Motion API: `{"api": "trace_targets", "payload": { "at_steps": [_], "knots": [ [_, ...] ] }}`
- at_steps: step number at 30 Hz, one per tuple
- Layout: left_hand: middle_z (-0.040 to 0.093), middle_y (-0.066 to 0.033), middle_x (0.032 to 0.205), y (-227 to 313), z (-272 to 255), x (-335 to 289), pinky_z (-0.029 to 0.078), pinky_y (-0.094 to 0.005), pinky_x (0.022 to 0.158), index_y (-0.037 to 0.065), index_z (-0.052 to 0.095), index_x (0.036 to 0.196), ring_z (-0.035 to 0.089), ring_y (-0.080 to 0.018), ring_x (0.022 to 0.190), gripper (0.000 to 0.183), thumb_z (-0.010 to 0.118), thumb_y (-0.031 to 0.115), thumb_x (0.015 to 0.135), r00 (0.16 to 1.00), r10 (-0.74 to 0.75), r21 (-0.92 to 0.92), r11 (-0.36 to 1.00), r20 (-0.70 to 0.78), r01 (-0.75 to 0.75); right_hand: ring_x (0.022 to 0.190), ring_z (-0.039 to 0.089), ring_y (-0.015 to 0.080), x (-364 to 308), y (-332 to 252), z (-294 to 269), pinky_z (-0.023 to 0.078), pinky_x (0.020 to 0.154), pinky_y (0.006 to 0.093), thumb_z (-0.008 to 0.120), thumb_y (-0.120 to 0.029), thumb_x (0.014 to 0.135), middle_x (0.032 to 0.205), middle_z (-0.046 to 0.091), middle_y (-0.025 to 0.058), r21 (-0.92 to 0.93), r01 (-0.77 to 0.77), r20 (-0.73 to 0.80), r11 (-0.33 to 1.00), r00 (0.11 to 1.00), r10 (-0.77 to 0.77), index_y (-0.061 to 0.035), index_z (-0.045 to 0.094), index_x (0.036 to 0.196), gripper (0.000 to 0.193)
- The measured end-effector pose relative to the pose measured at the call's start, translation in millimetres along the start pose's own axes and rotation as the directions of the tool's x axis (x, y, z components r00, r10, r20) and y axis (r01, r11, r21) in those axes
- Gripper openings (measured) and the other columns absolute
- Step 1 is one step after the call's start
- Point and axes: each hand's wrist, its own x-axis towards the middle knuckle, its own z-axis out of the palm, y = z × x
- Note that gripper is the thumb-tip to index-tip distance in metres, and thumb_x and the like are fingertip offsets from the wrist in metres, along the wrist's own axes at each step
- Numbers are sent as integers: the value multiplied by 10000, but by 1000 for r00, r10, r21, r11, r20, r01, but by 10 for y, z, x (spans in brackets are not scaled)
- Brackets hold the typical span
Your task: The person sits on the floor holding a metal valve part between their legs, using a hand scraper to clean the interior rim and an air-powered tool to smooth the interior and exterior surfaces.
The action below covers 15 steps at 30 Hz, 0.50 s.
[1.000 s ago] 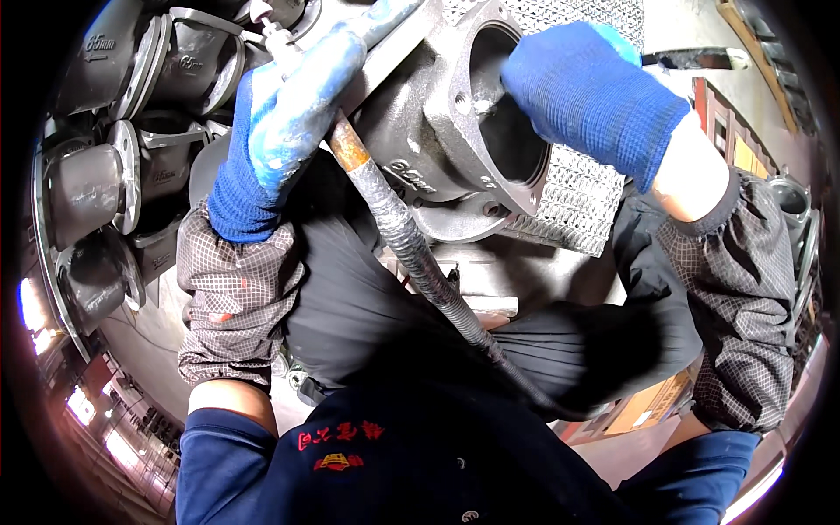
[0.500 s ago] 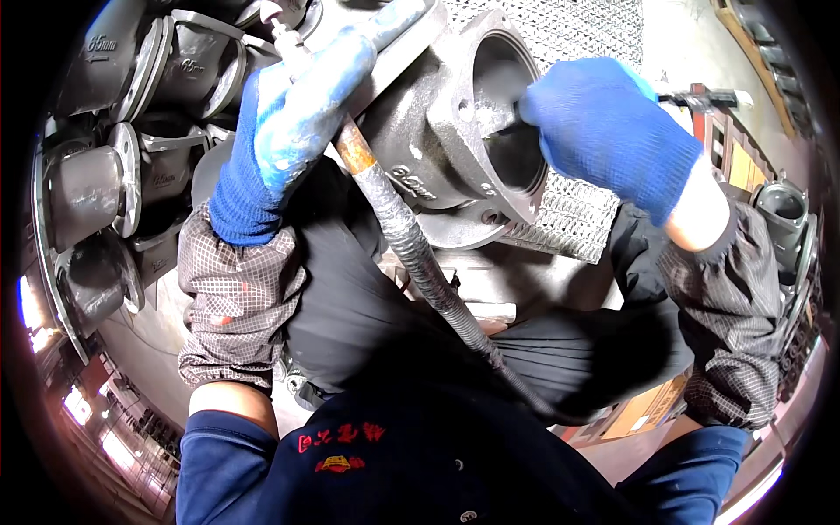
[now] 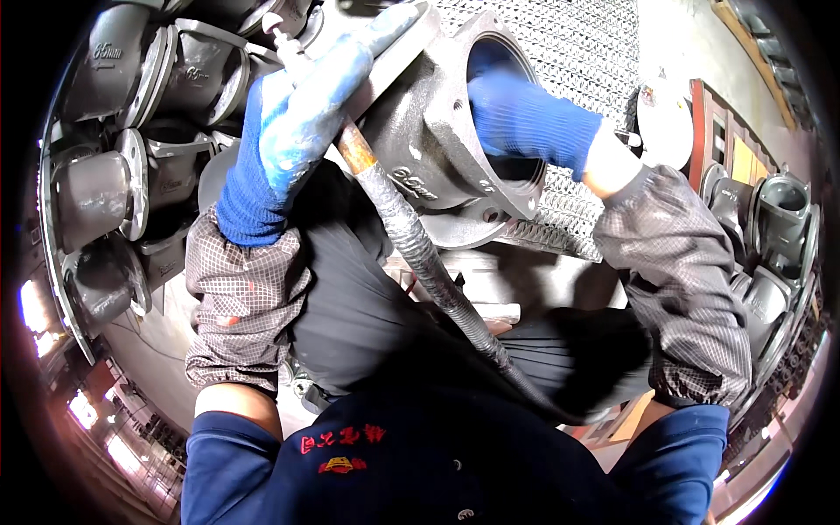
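My left hand (image 3: 293, 131), in a blue glove, grips a metal tool handle (image 3: 302, 48) with a wrapped black hose (image 3: 420, 262) running down from it toward my body. A dark grey cast-iron flanged fitting (image 3: 420, 131) sits in front of me with its round opening facing up and right. My right hand (image 3: 525, 122), also in a blue glove, reaches into that opening; its fingertips are hidden inside. Checked sleeve covers sit on both forearms.
Several similar grey flanged castings (image 3: 114, 184) are stacked at the left, and more stand at the far right (image 3: 774, 236). A metal mesh surface (image 3: 577, 61) lies behind the fitting. A red frame (image 3: 704, 131) stands at the upper right.
My right hand has moved from resting over the fitting's flange to reaching down inside its opening. The fitting has tipped slightly. My left hand stays on the tool.
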Motion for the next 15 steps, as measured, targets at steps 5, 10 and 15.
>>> {"api": "trace_targets", "payload": {
  "at_steps": [5, 10, 15],
  "knots": [
    [596, -41, 1057, 168, -111, -66, 412, -220, 744, -16, 539, 1244, 507, -93, 830, 407, 430, 245, 952, 870, -480, -370, 793, 112, 484, 827, 652, 335, 40, -181, -283, 528, 753, 385, 544, -41, 706, 906, 665, 193, -106, -201, 59, 974, 976, 208, -61, 632, 1092, 397],
    [601, -47, 934, 133, -184, -141, 422, -208, 653, 9, 545, 1245, 508, -92, 706, 380, 453, 152, 906, 829, -545, -249, 792, 122, 557, 758, 645, 206, -612, -15, -648, 521, 694, 326, 487, -1, 819, 940, 681, 114, -142, -200, -125, 969, 975, 183, -41, 622, 1123, 335],
    [553, -77, 905, 25, -97, -311, 393, -232, 699, 23, 520, 1266, 484, -115, 762, 379, 453, 45, 894, 821, -571, -279, 792, -20, 544, 710, 630, 132, -1243, 45, -335, 519, 660, 231, 408, -2, 832, 938, 677, 113, 621, -30, -467, 783, 788, 401, -3, 577, 1186, 392]
  ]
}}
